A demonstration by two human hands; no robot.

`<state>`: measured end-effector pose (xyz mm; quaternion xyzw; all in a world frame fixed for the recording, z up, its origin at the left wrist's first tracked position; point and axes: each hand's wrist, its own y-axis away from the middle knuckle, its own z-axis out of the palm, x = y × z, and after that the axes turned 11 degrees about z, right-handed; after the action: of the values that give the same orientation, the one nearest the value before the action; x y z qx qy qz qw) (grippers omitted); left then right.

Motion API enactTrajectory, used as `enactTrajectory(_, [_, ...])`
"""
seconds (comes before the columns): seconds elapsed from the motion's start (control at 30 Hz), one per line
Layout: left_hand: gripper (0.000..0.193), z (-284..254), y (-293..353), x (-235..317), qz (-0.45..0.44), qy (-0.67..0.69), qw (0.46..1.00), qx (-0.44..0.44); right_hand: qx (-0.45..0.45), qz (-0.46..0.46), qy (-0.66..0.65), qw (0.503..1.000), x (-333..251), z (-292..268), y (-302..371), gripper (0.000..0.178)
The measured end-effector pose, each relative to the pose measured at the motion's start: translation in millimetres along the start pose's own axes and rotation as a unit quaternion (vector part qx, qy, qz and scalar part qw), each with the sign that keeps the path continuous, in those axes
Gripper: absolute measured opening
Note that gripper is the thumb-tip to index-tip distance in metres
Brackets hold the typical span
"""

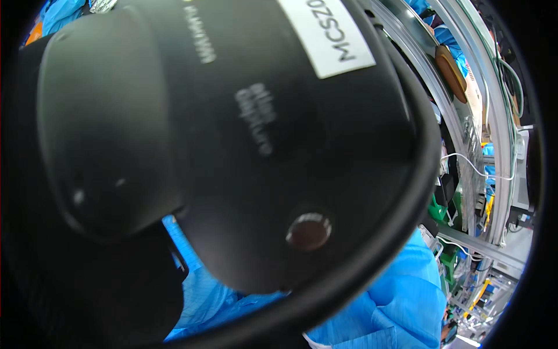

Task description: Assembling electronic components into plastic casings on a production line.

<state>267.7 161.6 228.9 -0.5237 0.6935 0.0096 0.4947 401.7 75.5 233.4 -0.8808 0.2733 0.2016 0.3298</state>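
A black, smooth-cased device (250, 192) fills most of the head view, very close and slightly blurred. It has a raised block on its left, a white printed label (334, 38) near the top and a small round dark button (309, 231) low on its face. A thick black cable or band (383, 244) curves round its right and lower edge. Below it, crumpled blue fabric (389, 302) shows, like a work garment; whose it is I cannot tell. Neither of my hands can be seen, so what they hold or touch is hidden.
To the right runs a metal frame (453, 110) with curved-looking rails. A brown oval object (451, 74) lies by it. White cables (479, 173) hang across, and green objects (437, 209) sit lower down. More blue fabric (61, 14) appears at the upper left.
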Motion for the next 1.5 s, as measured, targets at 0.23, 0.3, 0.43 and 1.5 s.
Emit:
enactTrajectory(0.23, [0.004, -7, 2, 5, 0.002, 0.014, 1.0, 0.001, -0.072, 0.171, -0.21, 0.96, 18, -9, 2, 0.006])
enactTrajectory(0.3, [0.005, -11, 3, 7, -0.008, 0.02, 1.0, -0.002, -0.068, 0.269, -0.283, 0.918, 10, -11, 14, 0.007])
enactTrajectory(0.43, [0.009, -15, 3, 31, -0.074, 0.069, 0.995, 0.008, -0.103, 0.484, -0.485, 0.721, 6, -35, 32, 0.015])
enactTrajectory(1.5, [0.018, -52, -31, 70, -0.632, 0.762, 0.146, 0.0, -0.21, 0.611, -0.465, 0.606, -10, -87, 92, 0.023])
